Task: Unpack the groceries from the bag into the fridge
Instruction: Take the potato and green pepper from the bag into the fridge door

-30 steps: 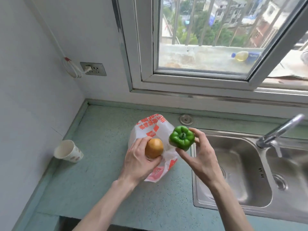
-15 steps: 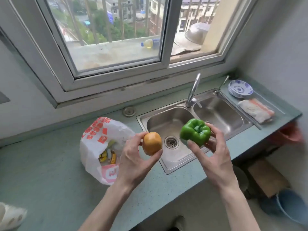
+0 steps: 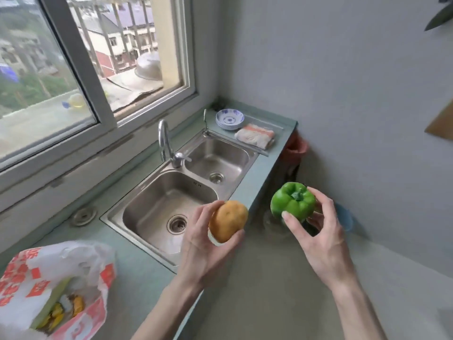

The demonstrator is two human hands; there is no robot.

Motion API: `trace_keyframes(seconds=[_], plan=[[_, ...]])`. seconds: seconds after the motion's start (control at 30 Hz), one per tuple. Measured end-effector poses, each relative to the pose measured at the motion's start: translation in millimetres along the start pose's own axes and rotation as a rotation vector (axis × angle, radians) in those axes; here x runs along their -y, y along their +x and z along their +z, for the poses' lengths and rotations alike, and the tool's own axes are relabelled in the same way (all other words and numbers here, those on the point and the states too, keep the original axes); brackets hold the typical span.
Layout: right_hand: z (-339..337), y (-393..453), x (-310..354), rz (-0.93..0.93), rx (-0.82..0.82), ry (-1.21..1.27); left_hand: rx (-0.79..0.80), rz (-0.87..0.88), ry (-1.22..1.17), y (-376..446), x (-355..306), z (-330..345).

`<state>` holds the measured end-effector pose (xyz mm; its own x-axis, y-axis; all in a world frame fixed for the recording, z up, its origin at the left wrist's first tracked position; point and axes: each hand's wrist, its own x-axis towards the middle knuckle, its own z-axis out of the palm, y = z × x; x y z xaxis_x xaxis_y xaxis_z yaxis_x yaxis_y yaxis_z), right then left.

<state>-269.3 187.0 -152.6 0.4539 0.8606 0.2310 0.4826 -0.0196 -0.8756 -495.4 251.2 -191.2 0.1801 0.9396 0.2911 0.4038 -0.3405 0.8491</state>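
- While both arms reach forward from the bottom edge, the left hand (image 3: 208,244) cups a brown potato (image 3: 228,220), thumb curled under it and the other digits wrapped behind, so it sits firmly in the palm over the counter's front edge.
- Just to the right, the right hand (image 3: 323,241) pinches a green bell pepper (image 3: 293,201), stem up, with the thumb pressed on its near face and the fingers (image 3: 324,204) spread around the far side; the pepper hangs out past the counter, above the floor.
- Low at the left, the grocery bag (image 3: 56,278) lies slumped on the green counter (image 3: 137,273) with its mouth open; yellow and green items show inside, though I cannot tell what they are.
- Beyond the hands sits a double steel sink (image 3: 147,200) with a tap (image 3: 164,141), both basins bare.
- Further back on the counter's end are a stack of blue-patterned bowls (image 3: 230,119) and a folded cloth (image 3: 255,136), well apart from the task items.
- No fridge is in view, so nothing can be seen stored yet.
- My judgement: the task is at an early stage. Two items are out of the bag and in hand, ready to be carried, while several remain inside; the carrying, the placing and at least one more trip to the bag are left.
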Motion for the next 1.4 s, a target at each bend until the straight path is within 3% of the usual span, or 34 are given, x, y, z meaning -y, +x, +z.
trace_keyframes(seconds=[0.83,1.4], plan=[[-414.4,-55.2,-155.5,0.187,-0.549,-0.092,0.490,0.319,-0.200,-37.8,-273.0,398.3],[-587.6,-81.3,-219.2,0.310,-0.906,-0.149,0.829,0.518,-0.432,-57.9,-410.3,612.5]])
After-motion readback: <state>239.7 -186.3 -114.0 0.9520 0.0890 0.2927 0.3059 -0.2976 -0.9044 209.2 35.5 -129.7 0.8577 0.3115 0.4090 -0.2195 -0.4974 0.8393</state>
